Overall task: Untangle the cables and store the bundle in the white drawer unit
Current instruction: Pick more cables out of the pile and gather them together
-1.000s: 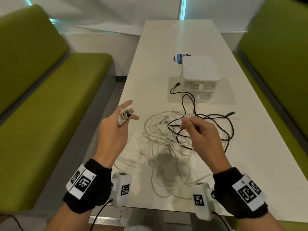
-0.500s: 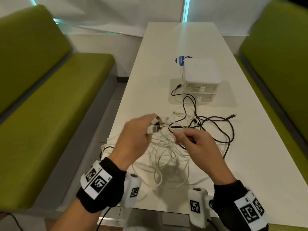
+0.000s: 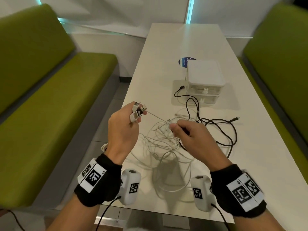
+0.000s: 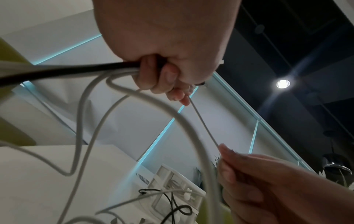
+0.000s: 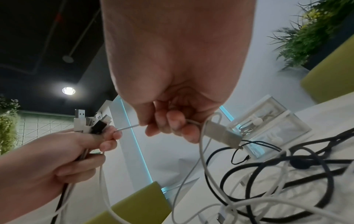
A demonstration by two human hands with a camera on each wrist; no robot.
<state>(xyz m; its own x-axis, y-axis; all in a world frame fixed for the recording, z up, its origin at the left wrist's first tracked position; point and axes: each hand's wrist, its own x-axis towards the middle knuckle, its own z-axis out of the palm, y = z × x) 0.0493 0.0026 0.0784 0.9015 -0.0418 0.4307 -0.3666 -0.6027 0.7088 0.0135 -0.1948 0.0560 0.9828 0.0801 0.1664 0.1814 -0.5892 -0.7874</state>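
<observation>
A tangle of white cables and a black cable lies on the white table. My left hand is raised over the table's left edge and grips several USB plugs, white and black, with their cables trailing down. My right hand pinches a thin white cable that runs taut to my left hand. A white connector hangs from my right fingers. The white drawer unit stands behind the tangle, both drawers closed.
Green benches flank the table on both sides. A round blue sticker lies behind the drawer unit. One black plug rests left of the drawers and another lies to the right of the tangle.
My left hand swung in from the left to meet my right hand, then drew back left and up, pulling a thin white cable taut between the hands.
</observation>
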